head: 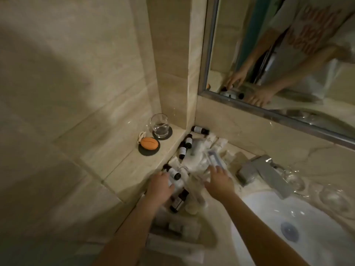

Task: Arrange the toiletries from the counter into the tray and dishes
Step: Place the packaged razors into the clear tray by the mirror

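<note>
Several small dark bottles with white labels (185,145) and white packets (199,158) lie in a heap on the marble counter, in the corner left of the sink. My left hand (160,187) reaches into the pile beside a dark bottle (173,172); whether it grips anything cannot be told. My right hand (219,179) hovers over the white packets with fingers spread. Another dark bottle (178,202) lies between my forearms. An orange soap (149,144) rests on a round dark dish (143,151) on the raised ledge.
A drinking glass (160,125) stands on a dark coaster on the ledge. A chrome tap (265,173) and the white basin (288,227) are to the right, with upturned glasses (332,196) beyond. The mirror (288,54) reflects my arms. White boxes (172,225) lie near the counter's front edge.
</note>
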Available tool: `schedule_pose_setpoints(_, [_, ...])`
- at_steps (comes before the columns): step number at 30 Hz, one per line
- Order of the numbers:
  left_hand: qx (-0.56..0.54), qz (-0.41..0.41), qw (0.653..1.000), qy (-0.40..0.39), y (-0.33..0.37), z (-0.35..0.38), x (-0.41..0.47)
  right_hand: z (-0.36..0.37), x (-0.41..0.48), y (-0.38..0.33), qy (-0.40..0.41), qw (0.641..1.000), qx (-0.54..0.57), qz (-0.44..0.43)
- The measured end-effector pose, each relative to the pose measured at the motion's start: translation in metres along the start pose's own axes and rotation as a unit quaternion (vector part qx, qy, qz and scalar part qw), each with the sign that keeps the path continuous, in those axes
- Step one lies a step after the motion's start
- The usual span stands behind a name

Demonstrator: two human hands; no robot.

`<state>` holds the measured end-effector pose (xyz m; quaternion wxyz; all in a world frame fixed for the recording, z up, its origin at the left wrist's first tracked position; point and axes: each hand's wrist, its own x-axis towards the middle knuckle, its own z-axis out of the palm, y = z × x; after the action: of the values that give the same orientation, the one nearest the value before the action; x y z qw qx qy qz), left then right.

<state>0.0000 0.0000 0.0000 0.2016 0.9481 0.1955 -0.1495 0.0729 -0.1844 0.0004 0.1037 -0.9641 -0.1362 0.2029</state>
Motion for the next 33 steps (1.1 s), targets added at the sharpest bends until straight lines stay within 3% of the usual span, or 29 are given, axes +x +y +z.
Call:
schedule_pose_setpoints(4, [0.023, 0.051, 0.998, 0.028, 0.025, -0.004, 0.029, -0.013, 0.024, 0.019, 0.0, 0.996, 0.069, 0.063])
schedule_pose_setpoints(10, [0.036, 0.067, 0.997, -0.013, 0.062, -0.005, 0.078, -0.014, 0.063, 0.035, -0.017, 0.981, 0.151, 0.123])
schedule_pose_setpoints(19, [0.074, -0.031, 0.994, -0.07, 0.09, -0.007, 0.132, -0.009, 0.086, 0.035, -0.018, 0.962, 0.208, 0.179])
schedule_pose_setpoints(27, [0.018, -0.094, 0.993, -0.075, 0.103, 0.003, 0.145, -0.003, 0.093, 0.045, -0.05, 0.931, 0.318, 0.172])
schedule_pose_setpoints(33, [-0.066, -0.051, 0.994, -0.064, 0.11, -0.001, 0.139, -0.007, 0.088, 0.049, -0.016, 0.911, 0.379, 0.163])
